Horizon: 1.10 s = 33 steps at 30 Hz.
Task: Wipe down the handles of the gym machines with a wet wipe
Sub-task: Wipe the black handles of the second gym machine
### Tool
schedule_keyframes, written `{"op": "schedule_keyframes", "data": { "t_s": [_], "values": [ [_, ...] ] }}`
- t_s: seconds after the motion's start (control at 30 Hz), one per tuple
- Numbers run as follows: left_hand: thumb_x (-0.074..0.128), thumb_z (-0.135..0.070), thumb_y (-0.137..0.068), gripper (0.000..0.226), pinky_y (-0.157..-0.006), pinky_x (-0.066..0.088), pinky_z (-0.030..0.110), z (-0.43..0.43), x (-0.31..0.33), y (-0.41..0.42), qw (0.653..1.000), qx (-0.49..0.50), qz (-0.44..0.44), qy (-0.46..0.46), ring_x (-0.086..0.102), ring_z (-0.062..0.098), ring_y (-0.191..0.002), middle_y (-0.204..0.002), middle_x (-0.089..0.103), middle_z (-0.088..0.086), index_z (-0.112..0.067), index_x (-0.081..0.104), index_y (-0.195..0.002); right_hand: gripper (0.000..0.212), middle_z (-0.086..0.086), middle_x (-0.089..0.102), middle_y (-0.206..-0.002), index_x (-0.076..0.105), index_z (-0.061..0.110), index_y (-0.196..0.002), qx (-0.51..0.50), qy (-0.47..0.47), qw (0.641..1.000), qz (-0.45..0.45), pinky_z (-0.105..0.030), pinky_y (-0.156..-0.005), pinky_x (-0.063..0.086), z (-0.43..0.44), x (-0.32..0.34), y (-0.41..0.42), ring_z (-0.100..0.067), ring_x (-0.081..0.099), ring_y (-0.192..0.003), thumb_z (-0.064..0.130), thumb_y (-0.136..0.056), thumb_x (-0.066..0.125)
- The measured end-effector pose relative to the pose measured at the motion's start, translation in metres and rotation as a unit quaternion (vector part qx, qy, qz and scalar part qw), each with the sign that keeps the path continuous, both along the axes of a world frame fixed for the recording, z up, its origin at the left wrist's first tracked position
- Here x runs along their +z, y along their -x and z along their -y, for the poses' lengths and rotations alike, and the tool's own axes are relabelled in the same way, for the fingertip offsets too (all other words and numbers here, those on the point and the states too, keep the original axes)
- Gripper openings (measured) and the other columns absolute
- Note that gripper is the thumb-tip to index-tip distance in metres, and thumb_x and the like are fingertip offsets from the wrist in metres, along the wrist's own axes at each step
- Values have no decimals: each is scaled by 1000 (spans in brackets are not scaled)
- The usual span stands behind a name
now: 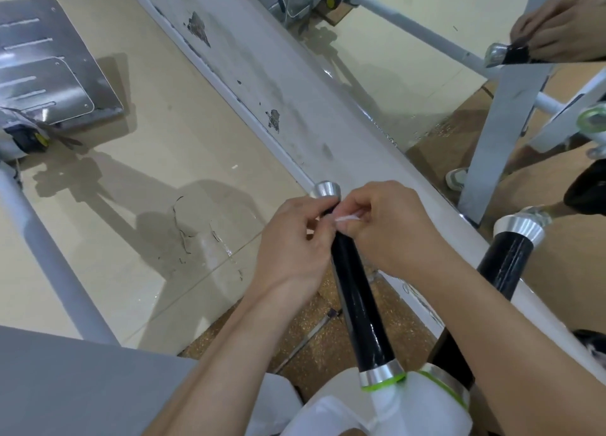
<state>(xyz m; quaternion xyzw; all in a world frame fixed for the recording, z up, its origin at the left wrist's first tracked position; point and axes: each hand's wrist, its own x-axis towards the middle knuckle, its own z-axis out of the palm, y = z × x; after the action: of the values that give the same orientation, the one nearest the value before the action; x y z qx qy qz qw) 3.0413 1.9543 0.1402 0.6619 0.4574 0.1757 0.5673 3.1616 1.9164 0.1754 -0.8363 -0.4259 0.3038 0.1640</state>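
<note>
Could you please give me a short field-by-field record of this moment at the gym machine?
handle being wiped: black handle, silver end cap, near its far end
wet wipe: small white wet wipe pinched between both hands against the handle
left hand: left hand closed around the handle and wipe
right hand: right hand pinching the wipe
second handle: second black handle to the right, untouched
mirror: mirror ahead reflects the hands

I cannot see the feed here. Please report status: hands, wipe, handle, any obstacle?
Both hands, left and right, at top of black handle. White wipe pinched between them. Nothing in the way.
</note>
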Motion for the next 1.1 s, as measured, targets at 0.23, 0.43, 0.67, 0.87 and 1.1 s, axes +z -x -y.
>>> {"op": "schedule_keyframes", "data": {
  "t_s": [0.23, 0.43, 0.67, 0.87, 1.1],
  "values": [
    [70, -51, -77, 23, -63, 32, 19, -10, 2, -5, 984, 9, -143, -109, 54, 6, -87, -89, 59, -15, -30, 70, -85, 37, 11, 69, -92, 66, 30, -93, -137, -127, 976, -111, -30, -82, 57, 14, -8, 5, -4, 68, -80, -5, -82, 62],
    [72, -32, -80, 12, -74, 50, 29, -7, 9, -13, 993, -10, -71, -91, 63, 8, -76, -85, 69, -11, -35, 73, -91, 39, 13, 69, -94, 67, 27, -101, -153, -114, 977, -96, -36, -83, 57, 8, -12, 3, -7, 67, -87, -5, -84, 52],
    [75, -19, -78, 9, -71, 57, 34, -12, -21, -24, 973, 209, 62, 78, 67, 9, -66, -70, 72, -9, -28, 75, -76, 19, 4, 70, -96, 71, 19, -103, -171, -53, 979, -98, -33, -85, 54, 6, -16, 1, -13, 66, -87, 14, -87, 62],
    [69, -15, -83, 10, -63, 54, 37, 6, -31, -22, 948, 278, 46, 150, 58, 14, -56, -66, 64, 5, -20, 67, -75, 23, 5, 68, -98, 70, 21, -104, -158, -46, 983, -83, -27, -86, 52, 7, -15, 0, -11, 63, -88, 9, -86, 61],
    [67, -5, -85, 9, -73, 58, 31, 2, -30, -17, 941, 241, 155, 177, 71, 21, -76, -80, 73, 10, -10, 74, -86, 27, 11, 61, -92, 68, 22, -110, -102, -35, 992, -69, -24, -88, 48, 3, -12, -1, -7, 59, -87, 11, -88, 57]
  ]
}}
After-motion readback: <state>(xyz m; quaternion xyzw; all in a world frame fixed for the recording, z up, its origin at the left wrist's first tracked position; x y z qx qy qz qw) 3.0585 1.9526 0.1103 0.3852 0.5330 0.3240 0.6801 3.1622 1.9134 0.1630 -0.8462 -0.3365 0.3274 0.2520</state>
